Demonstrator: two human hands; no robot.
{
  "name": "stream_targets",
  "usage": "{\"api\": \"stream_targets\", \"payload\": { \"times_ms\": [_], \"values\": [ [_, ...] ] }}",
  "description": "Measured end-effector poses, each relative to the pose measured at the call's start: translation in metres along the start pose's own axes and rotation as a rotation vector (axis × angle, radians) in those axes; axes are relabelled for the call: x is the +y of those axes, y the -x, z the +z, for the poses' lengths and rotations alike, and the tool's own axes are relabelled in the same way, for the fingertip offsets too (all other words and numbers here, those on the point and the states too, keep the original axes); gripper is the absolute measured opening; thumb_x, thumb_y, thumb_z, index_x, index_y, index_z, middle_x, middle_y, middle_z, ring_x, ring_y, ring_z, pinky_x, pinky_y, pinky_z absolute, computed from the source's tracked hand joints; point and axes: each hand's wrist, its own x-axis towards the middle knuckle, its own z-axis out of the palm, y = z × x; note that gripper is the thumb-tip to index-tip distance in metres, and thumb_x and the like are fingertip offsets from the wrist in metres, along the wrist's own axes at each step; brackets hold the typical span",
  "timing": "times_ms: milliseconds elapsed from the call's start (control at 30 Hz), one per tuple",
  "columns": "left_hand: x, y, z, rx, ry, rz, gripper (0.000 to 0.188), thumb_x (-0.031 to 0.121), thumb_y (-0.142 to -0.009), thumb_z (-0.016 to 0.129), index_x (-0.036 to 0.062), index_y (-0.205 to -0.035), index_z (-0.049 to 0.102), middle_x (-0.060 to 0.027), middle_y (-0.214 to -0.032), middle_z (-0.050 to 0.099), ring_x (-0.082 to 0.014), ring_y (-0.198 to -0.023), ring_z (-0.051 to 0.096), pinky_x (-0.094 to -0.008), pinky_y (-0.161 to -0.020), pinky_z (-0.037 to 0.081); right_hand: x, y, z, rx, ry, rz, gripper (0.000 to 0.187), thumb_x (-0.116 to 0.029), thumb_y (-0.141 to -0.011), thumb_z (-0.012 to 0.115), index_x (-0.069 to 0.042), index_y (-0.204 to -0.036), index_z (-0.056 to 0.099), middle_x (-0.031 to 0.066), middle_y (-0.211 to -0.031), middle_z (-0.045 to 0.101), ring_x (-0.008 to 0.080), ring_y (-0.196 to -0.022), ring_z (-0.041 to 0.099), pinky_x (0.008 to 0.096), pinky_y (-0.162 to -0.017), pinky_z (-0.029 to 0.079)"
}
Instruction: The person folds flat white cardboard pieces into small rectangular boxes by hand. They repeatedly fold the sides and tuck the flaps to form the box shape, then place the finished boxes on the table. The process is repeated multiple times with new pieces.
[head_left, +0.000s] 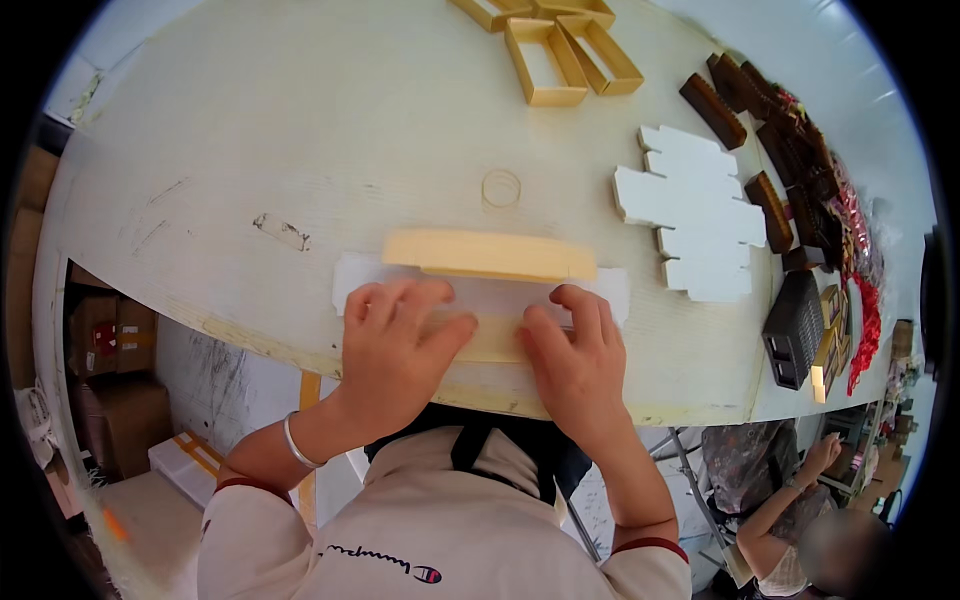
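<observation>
In front of me on the table lies a partly folded paperboard box point(490, 295), white inside and pale gold outside. Its far long wall point(490, 255) stands up, slightly blurred, and white end flaps stick out at both sides. My left hand point(395, 345) grips the left part of the near panel, its fingers bent over the white inside and its thumb toward the middle. My right hand point(580, 365) grips the right part the same way, with fingers curled and thumb turned inward. The palms hide much of the near edge.
Several folded gold box trays point(545, 65) lie at the far side of the table point(300, 130). Flat white box blanks point(695, 215) are stacked to the right. Beyond them are dark brown boxes point(715, 110), a black crate point(793, 330) and red packaging point(865, 330). Another person's arm point(790, 505) shows lower right.
</observation>
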Motion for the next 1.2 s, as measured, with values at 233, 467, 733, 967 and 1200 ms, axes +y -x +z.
{"api": "stream_targets", "payload": {
  "times_ms": [233,467,733,967,1200],
  "values": [
    [0.001,0.008,-0.007,-0.116,0.118,0.188,0.032,0.03,-0.079,0.069,0.0048,-0.099,0.069,-0.0044,-0.096,0.06,-0.0194,-0.09,0.057,-0.0352,-0.076,0.048,0.006,0.017,-0.007,-0.06,0.101,-0.342,0.03,-0.008,-0.075,0.063,0.006,-0.102,0.062,0.0137,-0.103,0.057,0.0271,-0.093,0.057,0.0374,-0.079,0.048],
    [0.0,0.017,-0.01,-0.098,0.142,0.262,0.031,0.022,-0.074,0.074,0.0025,-0.097,0.069,-0.0051,-0.094,0.063,-0.0208,-0.081,0.06,-0.0315,-0.062,0.05,-0.007,0.026,-0.014,-0.09,0.343,-0.506,0.032,-0.008,-0.075,0.061,0.005,-0.104,0.065,0.0122,-0.099,0.058,0.0244,-0.087,0.058,0.0348,-0.071,0.047],
    [-0.005,-0.004,-0.009,-0.167,0.161,0.163,0.022,0.008,-0.068,0.072,0.0017,-0.089,0.066,-0.0068,-0.088,0.064,-0.0209,-0.07,0.059,-0.0317,-0.052,0.047,0.007,-0.008,-0.014,-0.246,-0.13,-0.227,0.022,-0.005,-0.065,0.063,-0.003,-0.085,0.054,0.0102,-0.08,0.051,0.0277,-0.072,0.052,0.0369,-0.065,0.044],
    [-0.005,0.0,0.001,-0.053,0.195,0.122,0.02,0.007,-0.069,0.071,0.0038,-0.087,0.065,-0.0062,-0.08,0.063,-0.0217,-0.066,0.056,-0.0315,-0.053,0.046,-0.005,0.0,-0.006,-0.157,-0.024,-0.183,0.021,0.0,-0.065,0.062,-0.003,-0.083,0.053,0.0096,-0.078,0.049,0.0261,-0.071,0.051,0.0357,-0.064,0.042],
    [-0.001,0.001,-0.012,-0.126,0.102,0.167,0.026,0.014,-0.071,0.071,0.0051,-0.095,0.067,-0.0065,-0.087,0.064,-0.0238,-0.072,0.059,-0.032,-0.058,0.048,-0.002,0.0,-0.002,-0.117,0.015,-0.249,0.018,-0.002,-0.067,0.06,-0.003,-0.084,0.052,0.0094,-0.079,0.048,0.0245,-0.072,0.049,0.0341,-0.062,0.04]
  ]
}}
